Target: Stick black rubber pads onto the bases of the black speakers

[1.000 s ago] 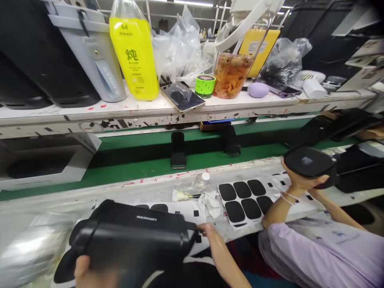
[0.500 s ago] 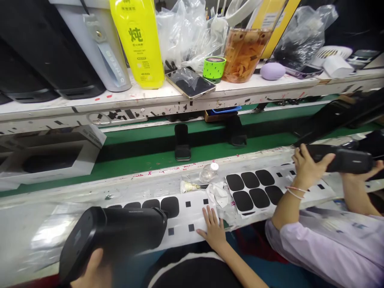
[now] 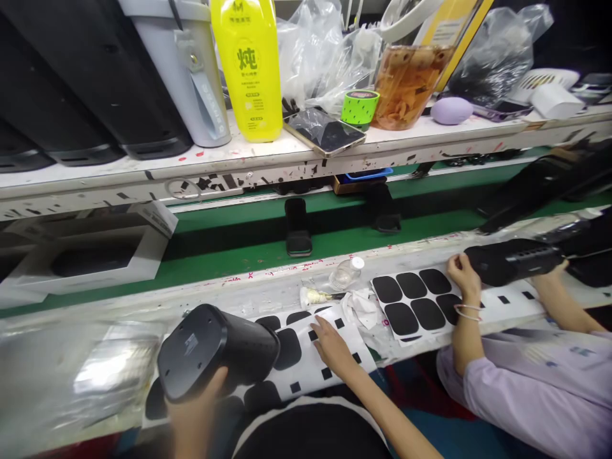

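My left hand [image 3: 196, 408], blurred, grips a black cylindrical speaker [image 3: 248, 347] from below. The speaker lies tilted, with its flat rounded-square end facing me. My right hand [image 3: 335, 347] rests on a white sticker sheet [image 3: 306, 376], its fingers stretched out and the thumb a little apart. Large rounded black stickers and small black squares sit on that sheet. Another sheet of the same sort shows beneath it, partly covered by the speaker.
At right a co-worker's hands [image 3: 466, 280] hold another black speaker [image 3: 511, 260] beside a second sticker sheet [image 3: 401, 319]. A small clear bottle [image 3: 347, 273], a brush [image 3: 322, 296] and crumpled tissue [image 3: 361, 309] lie between. Behind runs a green belt [image 3: 229, 245] beneath a cluttered shelf [image 3: 268, 156].
The speaker in my left hand has moved right and turned its end more toward me. The top sheet has shifted and slanted under my right hand. The co-worker's speaker has moved left.
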`<action>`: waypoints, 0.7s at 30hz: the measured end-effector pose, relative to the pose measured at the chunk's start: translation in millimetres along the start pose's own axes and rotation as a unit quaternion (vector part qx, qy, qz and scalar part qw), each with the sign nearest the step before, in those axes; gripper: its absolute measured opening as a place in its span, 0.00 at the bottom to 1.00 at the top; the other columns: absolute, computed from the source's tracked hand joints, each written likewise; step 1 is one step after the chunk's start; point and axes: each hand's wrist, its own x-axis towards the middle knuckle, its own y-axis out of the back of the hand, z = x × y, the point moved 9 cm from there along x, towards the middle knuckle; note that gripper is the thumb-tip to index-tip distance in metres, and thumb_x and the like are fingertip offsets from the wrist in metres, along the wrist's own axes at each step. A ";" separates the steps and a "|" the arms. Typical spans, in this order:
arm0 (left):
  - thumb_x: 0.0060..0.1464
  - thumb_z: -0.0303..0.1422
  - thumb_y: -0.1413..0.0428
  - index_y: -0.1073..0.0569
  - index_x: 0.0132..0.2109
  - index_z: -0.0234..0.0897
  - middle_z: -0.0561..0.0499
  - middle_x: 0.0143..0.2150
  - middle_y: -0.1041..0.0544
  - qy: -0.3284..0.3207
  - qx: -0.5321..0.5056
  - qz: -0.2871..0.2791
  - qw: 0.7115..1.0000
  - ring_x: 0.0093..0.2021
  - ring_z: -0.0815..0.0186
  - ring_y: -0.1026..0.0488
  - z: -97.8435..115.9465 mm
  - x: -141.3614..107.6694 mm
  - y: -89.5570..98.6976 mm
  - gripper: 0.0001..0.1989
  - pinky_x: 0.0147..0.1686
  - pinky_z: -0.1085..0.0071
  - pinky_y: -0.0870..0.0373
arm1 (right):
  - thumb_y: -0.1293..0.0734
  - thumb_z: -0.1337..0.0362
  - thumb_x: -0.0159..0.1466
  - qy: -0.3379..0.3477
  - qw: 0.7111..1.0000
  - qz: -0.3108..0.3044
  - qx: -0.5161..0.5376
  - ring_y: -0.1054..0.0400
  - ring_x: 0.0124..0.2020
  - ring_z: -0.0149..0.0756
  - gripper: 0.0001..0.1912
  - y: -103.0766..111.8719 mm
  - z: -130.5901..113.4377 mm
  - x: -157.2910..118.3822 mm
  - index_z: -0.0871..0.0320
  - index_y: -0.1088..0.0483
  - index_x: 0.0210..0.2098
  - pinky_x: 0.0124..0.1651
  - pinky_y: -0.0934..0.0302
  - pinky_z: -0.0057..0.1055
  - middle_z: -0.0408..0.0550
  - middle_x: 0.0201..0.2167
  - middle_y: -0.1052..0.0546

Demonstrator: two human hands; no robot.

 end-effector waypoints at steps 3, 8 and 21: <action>0.26 0.44 0.28 0.25 0.39 0.37 0.47 0.41 0.23 0.014 0.005 -0.003 1.000 0.54 0.46 0.28 -6.7 4.1 10.1 0.30 0.65 0.43 0.43 | 0.35 0.69 0.67 0.023 0.999 0.032 -0.003 0.40 0.64 0.43 0.21 14.3 -8.8 24.2 0.58 0.35 0.59 0.64 0.40 0.46 0.52 0.63 0.33; 0.18 0.44 0.26 0.29 0.36 0.37 0.48 0.37 0.26 0.094 0.075 0.007 0.993 0.57 0.40 0.31 -24.0 -4.9 13.6 0.34 0.65 0.37 0.48 | 0.35 0.64 0.69 -0.095 0.991 0.084 -0.041 0.31 0.54 0.44 0.20 36.9 24.4 52.4 0.59 0.36 0.59 0.53 0.31 0.46 0.54 0.55 0.28; 0.20 0.46 0.27 0.31 0.38 0.37 0.47 0.39 0.26 0.096 0.061 0.035 0.993 0.57 0.41 0.32 -24.1 -8.3 -0.3 0.36 0.63 0.39 0.45 | 0.36 0.59 0.69 -0.136 0.987 0.046 -0.068 0.29 0.48 0.41 0.19 34.0 31.3 83.2 0.60 0.35 0.57 0.49 0.30 0.43 0.52 0.50 0.27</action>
